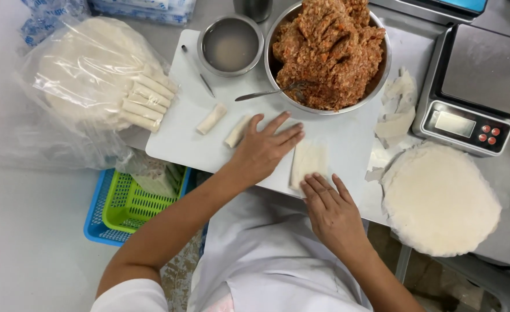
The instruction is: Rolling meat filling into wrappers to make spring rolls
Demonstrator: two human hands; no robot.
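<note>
Both hands flat and open — left hand (262, 151), right hand (331, 209) — press a half-folded wrapper (308, 163) on the cutting board (185, 133); finished rolls (146, 101) wait, filling bowl (327, 53) remains heaped.

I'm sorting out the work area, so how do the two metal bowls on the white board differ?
The big bowl is wide and heaped with reddish-brown minced filling, with a spoon resting in it. The small bowl is much narrower and holds only a cloudy liquid, with no utensil inside. The big bowl sits right of the small bowl. Both are round, shiny metal and stand upright at the board's far edge.
</note>
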